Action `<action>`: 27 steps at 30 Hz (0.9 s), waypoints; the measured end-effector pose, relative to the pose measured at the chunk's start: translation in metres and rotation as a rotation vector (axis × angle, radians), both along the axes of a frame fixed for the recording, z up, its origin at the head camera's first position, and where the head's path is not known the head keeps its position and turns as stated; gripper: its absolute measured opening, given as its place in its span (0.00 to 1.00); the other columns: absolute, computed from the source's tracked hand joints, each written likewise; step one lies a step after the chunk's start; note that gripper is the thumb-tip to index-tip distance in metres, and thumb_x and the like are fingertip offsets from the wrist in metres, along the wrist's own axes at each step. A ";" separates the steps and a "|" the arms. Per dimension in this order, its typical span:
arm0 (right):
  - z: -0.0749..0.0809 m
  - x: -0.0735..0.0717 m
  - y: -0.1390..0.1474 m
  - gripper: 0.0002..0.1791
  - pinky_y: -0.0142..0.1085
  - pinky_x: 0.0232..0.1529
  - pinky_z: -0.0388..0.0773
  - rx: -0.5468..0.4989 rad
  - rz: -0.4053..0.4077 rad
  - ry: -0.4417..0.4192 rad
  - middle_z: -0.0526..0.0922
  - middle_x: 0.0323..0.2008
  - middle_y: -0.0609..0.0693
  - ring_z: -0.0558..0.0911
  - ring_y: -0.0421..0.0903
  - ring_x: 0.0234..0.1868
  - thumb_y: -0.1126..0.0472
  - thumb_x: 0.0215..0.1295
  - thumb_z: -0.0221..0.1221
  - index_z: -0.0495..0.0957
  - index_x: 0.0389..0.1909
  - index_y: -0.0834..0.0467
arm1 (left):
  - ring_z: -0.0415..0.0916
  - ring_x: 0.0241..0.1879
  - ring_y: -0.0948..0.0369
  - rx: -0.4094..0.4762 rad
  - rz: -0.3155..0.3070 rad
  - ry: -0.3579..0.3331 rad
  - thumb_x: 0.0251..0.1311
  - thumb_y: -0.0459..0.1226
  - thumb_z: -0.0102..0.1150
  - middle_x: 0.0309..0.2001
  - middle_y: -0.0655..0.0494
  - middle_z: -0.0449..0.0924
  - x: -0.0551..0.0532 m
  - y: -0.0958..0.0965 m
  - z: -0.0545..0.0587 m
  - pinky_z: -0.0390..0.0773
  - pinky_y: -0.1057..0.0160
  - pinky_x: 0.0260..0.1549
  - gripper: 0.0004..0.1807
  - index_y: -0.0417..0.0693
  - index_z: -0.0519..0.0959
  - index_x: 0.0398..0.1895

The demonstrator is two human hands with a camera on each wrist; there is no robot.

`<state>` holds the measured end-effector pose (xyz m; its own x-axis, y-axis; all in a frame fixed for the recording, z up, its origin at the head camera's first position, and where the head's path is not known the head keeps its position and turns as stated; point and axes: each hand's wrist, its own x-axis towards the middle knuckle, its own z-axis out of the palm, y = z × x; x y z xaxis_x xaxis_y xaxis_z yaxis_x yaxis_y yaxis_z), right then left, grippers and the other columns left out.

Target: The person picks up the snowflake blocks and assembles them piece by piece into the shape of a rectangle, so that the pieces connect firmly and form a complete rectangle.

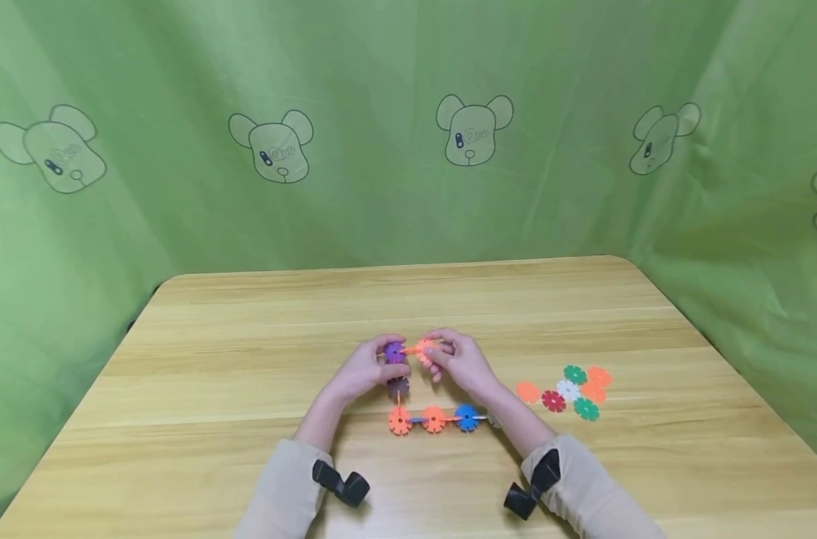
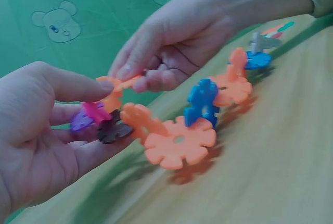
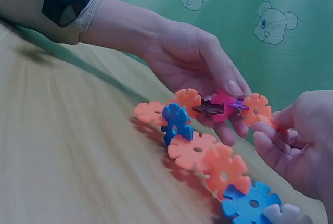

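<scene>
A chain of notched plastic snowflake discs bends in a U above and on the table. My left hand (image 1: 368, 368) holds its far left corner, with fingers around the purple disc (image 1: 394, 352) and the pink disc (image 3: 222, 104). The dark brown disc (image 2: 114, 128) sits just below these. My right hand (image 1: 464, 364) pinches the orange disc (image 1: 425, 350) at the chain's far end, which joins an upright orange disc (image 3: 256, 109) slotted to the purple one. Nearer me, an orange corner disc (image 1: 399, 421), another orange disc (image 1: 433, 419) and a blue disc (image 1: 467, 418) run to the right.
Loose discs lie right of my right forearm: green (image 1: 574, 375), orange (image 1: 528, 391), red (image 1: 553, 401) and white (image 1: 568, 389) among them. The wooden table (image 1: 247, 359) meets a green curtain (image 1: 368, 195) at the back. My right forearm partly covers the chain's pale end.
</scene>
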<state>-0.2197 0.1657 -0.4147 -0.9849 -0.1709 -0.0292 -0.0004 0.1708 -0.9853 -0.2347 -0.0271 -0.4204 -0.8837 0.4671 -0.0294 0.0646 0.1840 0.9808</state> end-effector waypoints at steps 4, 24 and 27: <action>0.003 0.002 -0.004 0.20 0.36 0.29 0.79 0.012 0.027 -0.012 0.79 0.31 0.65 0.79 0.53 0.29 0.72 0.64 0.51 0.66 0.57 0.71 | 0.73 0.47 0.53 -0.066 0.088 0.107 0.50 0.33 0.65 0.51 0.42 0.74 0.002 0.005 0.000 0.72 0.56 0.48 0.28 0.40 0.72 0.57; 0.003 0.006 0.011 0.16 0.34 0.28 0.79 -0.002 -0.011 -0.019 0.80 0.32 0.64 0.79 0.49 0.27 0.69 0.63 0.54 0.67 0.49 0.73 | 0.77 0.28 0.46 -0.013 0.078 0.107 0.52 0.26 0.61 0.31 0.48 0.78 0.007 0.007 0.005 0.78 0.61 0.26 0.21 0.32 0.75 0.52; 0.003 0.009 0.030 0.17 0.35 0.32 0.79 0.036 -0.036 -0.001 0.80 0.35 0.65 0.79 0.51 0.32 0.68 0.63 0.54 0.67 0.50 0.74 | 0.77 0.29 0.44 -0.009 0.074 0.091 0.53 0.25 0.60 0.30 0.48 0.78 0.007 0.007 0.006 0.78 0.61 0.26 0.21 0.32 0.74 0.52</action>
<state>-0.2104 0.1958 -0.4122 -0.9903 -0.1343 -0.0359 0.0076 0.2060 -0.9785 -0.2278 -0.0204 -0.4143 -0.9150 0.4006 0.0489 0.1397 0.2006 0.9697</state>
